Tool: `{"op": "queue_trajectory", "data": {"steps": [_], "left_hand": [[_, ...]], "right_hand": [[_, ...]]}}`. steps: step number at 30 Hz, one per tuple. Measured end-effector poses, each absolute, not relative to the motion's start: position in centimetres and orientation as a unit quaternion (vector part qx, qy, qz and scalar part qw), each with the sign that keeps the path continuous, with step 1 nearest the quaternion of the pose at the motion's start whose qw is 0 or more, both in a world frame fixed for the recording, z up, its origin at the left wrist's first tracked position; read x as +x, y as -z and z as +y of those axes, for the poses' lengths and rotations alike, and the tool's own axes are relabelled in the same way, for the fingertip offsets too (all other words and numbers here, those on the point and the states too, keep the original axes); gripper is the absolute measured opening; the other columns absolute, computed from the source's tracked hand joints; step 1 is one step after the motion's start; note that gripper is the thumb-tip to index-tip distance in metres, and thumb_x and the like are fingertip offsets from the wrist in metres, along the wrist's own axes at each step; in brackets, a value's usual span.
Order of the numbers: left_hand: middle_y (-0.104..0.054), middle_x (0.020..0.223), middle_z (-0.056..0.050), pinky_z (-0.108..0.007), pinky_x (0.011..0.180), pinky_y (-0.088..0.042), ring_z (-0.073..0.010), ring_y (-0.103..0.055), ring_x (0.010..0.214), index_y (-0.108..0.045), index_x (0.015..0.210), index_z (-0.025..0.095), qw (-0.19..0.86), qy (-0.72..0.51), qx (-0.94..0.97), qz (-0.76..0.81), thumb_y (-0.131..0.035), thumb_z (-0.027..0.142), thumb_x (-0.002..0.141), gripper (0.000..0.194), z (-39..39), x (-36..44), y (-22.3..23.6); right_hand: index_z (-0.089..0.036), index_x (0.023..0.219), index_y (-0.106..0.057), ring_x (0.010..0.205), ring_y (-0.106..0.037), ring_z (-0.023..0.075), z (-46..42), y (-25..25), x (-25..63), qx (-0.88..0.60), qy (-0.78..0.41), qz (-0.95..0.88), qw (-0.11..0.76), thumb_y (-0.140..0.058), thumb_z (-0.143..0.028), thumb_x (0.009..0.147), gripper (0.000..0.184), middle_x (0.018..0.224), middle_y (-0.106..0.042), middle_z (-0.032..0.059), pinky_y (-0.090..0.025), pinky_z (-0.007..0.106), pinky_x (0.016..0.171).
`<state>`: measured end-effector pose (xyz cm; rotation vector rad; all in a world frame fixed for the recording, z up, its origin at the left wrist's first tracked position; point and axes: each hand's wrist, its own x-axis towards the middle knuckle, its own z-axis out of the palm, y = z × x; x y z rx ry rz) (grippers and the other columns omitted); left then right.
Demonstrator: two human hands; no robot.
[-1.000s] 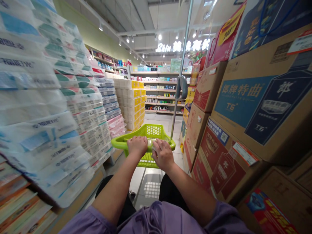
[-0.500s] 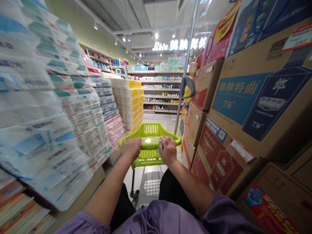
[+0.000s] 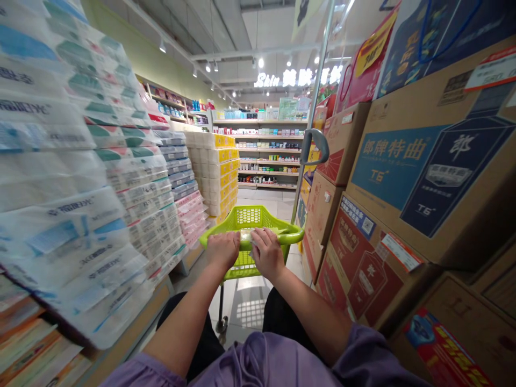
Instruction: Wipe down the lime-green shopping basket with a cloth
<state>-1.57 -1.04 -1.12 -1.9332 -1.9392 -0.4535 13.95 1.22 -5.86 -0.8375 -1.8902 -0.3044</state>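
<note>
1. Left hand (image 3: 222, 250) had its fingers curled shut over the cart handle (image 3: 245, 238), knuckles up, wrist straight.
2. Right hand (image 3: 267, 252) was wrapped round the same handle just beside it, also pinching a small pale slip against the bar. Couldn't tell what the slip was.
3. Both forearms ran out nearly straight from purple sleeves, converging on the handle.
4. The green cart (image 3: 253, 217) sat dead ahead in the aisle, basket mesh showing past the hands.
5. Tissue packs (image 3: 121, 177) were stacked on the left, cardboard boxes (image 3: 403, 177) on the right, both close to the arms.
6. A metal pole (image 3: 312, 115) stood just right of the cart.
</note>
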Motion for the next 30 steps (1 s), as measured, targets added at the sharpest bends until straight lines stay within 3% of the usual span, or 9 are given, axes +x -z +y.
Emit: {"op": "queue_trajectory", "data": {"steps": [11,19,24,30], "left_hand": [[-0.071,0.091,-0.012,-0.039,0.077,-0.037,-0.026,-0.065,0.088,-0.065,0.09,0.016,0.159,0.159,-0.692,-0.686,-0.015,0.039,0.098,0.055,-1.3,-1.6,1.1],[-0.072,0.094,-0.009,-0.037,0.075,-0.037,-0.0239,-0.065,0.089,-0.064,0.088,0.018,0.129,0.138,-0.707,-0.681,-0.013,0.039,0.099,0.057,-1.5,-1.6,0.5],[-0.071,0.092,-0.009,-0.036,0.074,-0.037,-0.023,-0.065,0.087,-0.063,0.086,0.019,0.165,0.139,-0.717,-0.663,-0.019,0.039,0.098,0.049,-1.5,-2.4,1.0],[-0.07,0.083,-0.009,-0.038,0.075,-0.036,-0.0235,-0.063,0.081,-0.061,0.082,0.019,0.204,0.156,-0.709,-0.657,-0.024,0.039,0.097,0.045,-1.4,-3.6,1.8]], "right_hand": [[-0.019,0.117,-0.064,0.119,-0.049,0.026,0.8,5.3,12.4,-0.335,0.122,-0.792,0.494,-0.047,-0.019,0.088,0.033,0.121,-0.063,0.0061,-0.04,0.045,0.103],[-0.016,0.116,-0.063,0.121,-0.046,0.025,0.1,5.2,10.9,-0.31,0.146,-0.816,0.466,-0.044,-0.019,0.091,0.032,0.125,-0.061,0.007,-0.036,0.041,0.107],[-0.02,0.119,-0.06,0.12,-0.046,0.0253,0.4,5.0,11.6,-0.291,0.166,-0.835,0.437,-0.051,-0.021,0.086,0.035,0.126,-0.06,0.0061,-0.035,0.043,0.105],[-0.018,0.112,-0.06,0.105,-0.053,0.0229,2.3,5.9,17.5,-0.357,0.177,-0.778,0.486,-0.052,-0.018,0.079,0.035,0.112,-0.064,0.008,-0.037,0.041,0.099]]}}
